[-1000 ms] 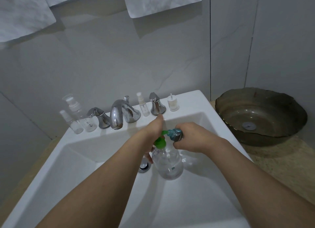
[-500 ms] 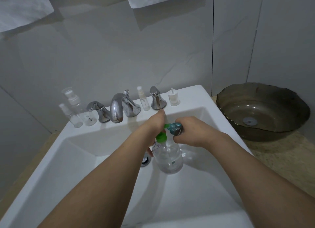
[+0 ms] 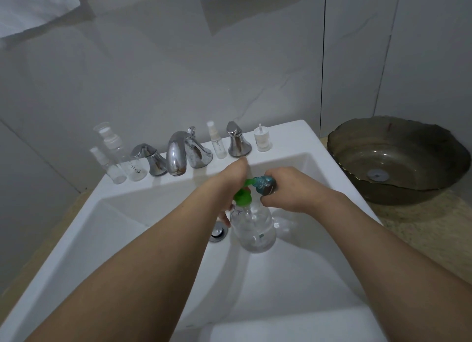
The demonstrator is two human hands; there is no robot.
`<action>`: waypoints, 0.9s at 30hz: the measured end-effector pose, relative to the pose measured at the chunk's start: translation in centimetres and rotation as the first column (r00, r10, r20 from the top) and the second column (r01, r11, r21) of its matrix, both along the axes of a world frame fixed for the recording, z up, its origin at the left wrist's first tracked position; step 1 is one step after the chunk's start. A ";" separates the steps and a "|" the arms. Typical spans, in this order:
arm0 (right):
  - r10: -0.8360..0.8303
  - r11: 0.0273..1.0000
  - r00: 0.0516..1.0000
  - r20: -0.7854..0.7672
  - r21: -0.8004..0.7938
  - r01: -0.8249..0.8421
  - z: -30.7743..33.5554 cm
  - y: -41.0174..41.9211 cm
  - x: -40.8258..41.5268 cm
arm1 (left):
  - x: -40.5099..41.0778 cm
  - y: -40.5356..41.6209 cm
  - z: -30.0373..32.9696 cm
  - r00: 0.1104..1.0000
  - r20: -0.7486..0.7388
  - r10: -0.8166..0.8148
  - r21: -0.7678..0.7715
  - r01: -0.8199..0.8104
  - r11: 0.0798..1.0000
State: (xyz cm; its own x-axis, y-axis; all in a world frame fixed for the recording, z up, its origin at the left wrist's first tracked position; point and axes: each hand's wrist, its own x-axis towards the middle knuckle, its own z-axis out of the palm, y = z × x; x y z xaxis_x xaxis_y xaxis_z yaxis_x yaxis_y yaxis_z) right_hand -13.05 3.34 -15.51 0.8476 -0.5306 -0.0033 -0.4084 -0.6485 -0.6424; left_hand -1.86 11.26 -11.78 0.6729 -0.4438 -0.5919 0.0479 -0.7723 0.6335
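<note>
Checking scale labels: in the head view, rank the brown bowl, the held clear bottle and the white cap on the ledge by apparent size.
Largest: brown bowl.
Next: clear bottle, although it is nearer the camera.
Smallest: white cap.

One head-worn view looks forward and down, close above the left hand (image 3: 229,185) and right hand (image 3: 292,191), with the wall (image 3: 178,86) beyond them.

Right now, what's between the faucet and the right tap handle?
A small clear spray bottle stands upright on the sink ledge, between the faucet and that handle. The head view shows it.
</note>
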 end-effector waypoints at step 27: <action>-0.575 0.810 0.685 0.447 0.430 0.399 2.7 -0.7 -2.7 | -1.0 -5.9 12.3 0.150 0.706 -0.692 0.628 0.318 0.710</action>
State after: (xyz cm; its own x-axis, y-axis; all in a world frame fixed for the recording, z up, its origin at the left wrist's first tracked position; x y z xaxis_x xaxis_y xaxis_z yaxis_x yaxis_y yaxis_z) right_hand -15.75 2.67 -12.80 0.3704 -0.9170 0.1483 -0.1466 -0.2153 -0.9655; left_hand -2.82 5.33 0.51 0.5137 -0.8579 0.0032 -0.8315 -0.4988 -0.2447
